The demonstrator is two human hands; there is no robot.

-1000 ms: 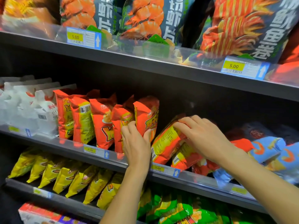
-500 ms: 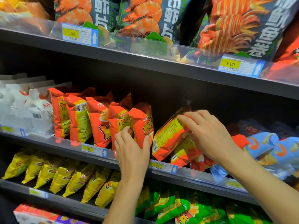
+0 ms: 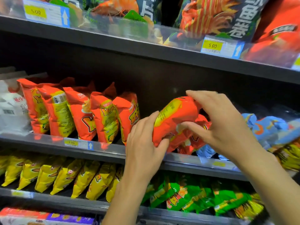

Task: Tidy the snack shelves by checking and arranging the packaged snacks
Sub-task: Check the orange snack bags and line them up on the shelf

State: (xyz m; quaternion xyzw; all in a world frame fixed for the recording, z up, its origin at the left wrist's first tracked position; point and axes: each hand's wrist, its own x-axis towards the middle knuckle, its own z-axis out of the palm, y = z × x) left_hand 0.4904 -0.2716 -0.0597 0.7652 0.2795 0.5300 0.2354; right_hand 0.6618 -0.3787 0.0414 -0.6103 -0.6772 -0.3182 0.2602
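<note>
An orange snack packet (image 3: 173, 120) leans tilted over the middle shelf (image 3: 105, 149), its yellow back facing me. My left hand (image 3: 144, 143) grips its lower left edge, thumb on the front. From the right, my right hand (image 3: 217, 124) holds the packet's top, fingers curled over it and thumb under. Left of it stands a row of several upright orange packets (image 3: 103, 116). More orange packets (image 3: 194, 140) lie slumped behind and beneath the held one.
Blue packets (image 3: 267, 129) lie at the right of the middle shelf, white bags (image 3: 11, 109) at its left. Large prawn-cracker bags (image 3: 211, 15) fill the top shelf. Yellow packets (image 3: 65, 176) and green packets (image 3: 186, 195) line the shelf below.
My left hand left the upright orange packets and moved right onto the leaning packet. My right hand has lifted that packet off the slumped pile. The view has shifted closer.
</note>
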